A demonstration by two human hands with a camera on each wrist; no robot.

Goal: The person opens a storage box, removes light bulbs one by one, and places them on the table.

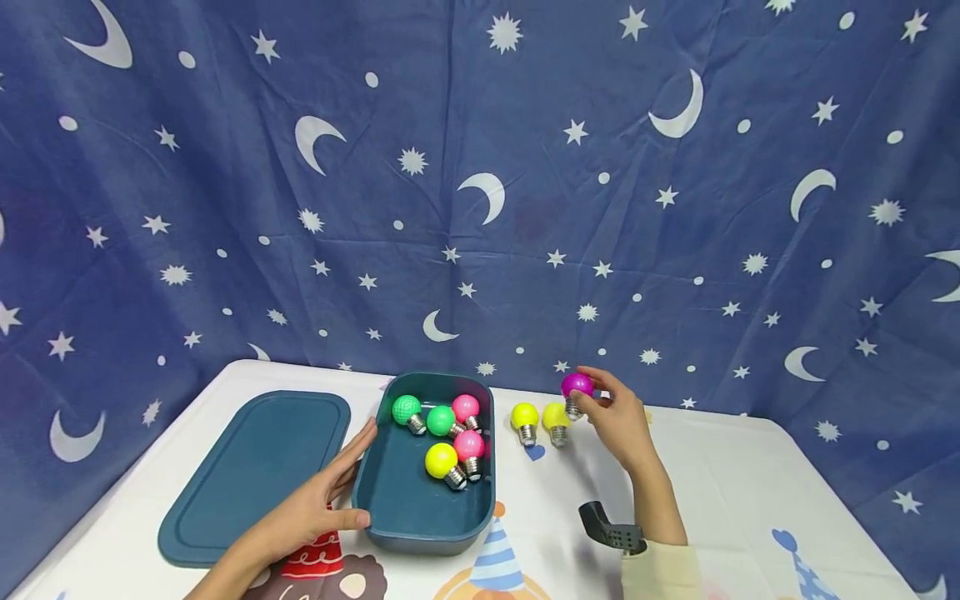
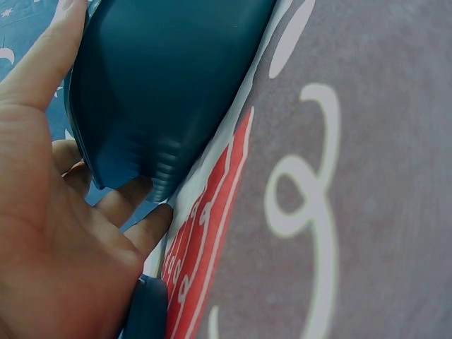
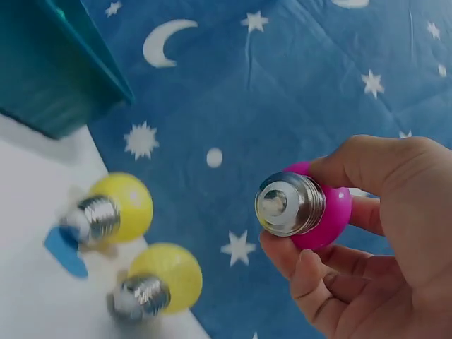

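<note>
My right hand (image 1: 621, 421) pinches a purple light bulb (image 1: 577, 386) by its round globe, with the metal screw base pointing down in the head view. In the right wrist view that bulb's base (image 3: 288, 205) faces the camera. Two yellow bulbs (image 1: 525, 417) lie on the table just left of this hand. My left hand (image 1: 318, 504) rests against the left side of the dark teal box (image 1: 420, 543), its fingers extended along the wall. Inside the box are two green bulbs (image 1: 407, 409), two pink bulbs (image 1: 468, 446) and one yellow bulb (image 1: 441, 460).
A flat teal lid (image 1: 258, 467) lies left of the box, beyond the left hand. The white tablecloth (image 1: 735, 483) carries printed party figures. Behind the table hangs a blue curtain (image 1: 525, 192) with moons and stars, close to the far table edge.
</note>
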